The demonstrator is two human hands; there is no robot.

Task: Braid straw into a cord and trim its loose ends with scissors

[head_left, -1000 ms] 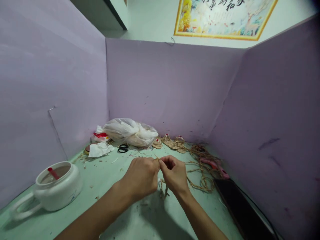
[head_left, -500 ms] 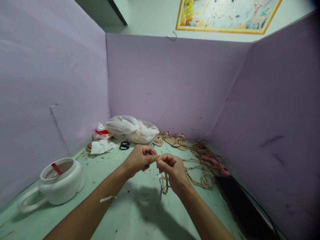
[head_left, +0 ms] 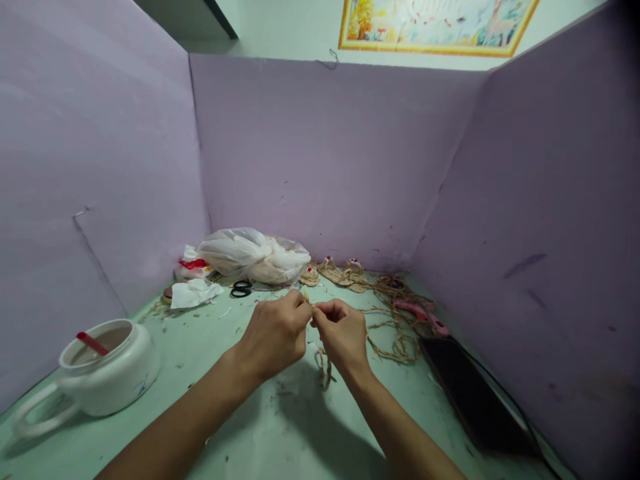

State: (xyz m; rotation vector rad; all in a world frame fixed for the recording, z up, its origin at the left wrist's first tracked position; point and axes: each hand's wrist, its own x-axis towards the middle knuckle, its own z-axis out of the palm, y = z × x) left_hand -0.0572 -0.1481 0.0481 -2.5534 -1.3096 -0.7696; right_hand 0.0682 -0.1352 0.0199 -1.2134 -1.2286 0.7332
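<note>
My left hand (head_left: 277,331) and my right hand (head_left: 344,331) meet over the middle of the pale green table, fingertips pinched together. Between them is a small piece of tan braided cord (head_left: 307,298), mostly covered by the fingers. A looped end of cord (head_left: 325,371) hangs below my right hand. To the right lies a tangle of brown twine (head_left: 403,343). Behind my hands are small woven straw pieces with red dots (head_left: 341,273).
A white pot-like mug (head_left: 113,380) with a red stick is at left. Black-handled scissors (head_left: 241,289), white tissue (head_left: 194,293) and a plastic bag (head_left: 255,255) lie at the back. At right are a pink tool (head_left: 417,311) and a black phone-like slab (head_left: 475,397). Purple panels surround the table.
My left hand has turned over so its back shows more, its fingers closer to my right fingertips. The whole view has shifted slightly. A white strip on the left forearm no longer shows.
</note>
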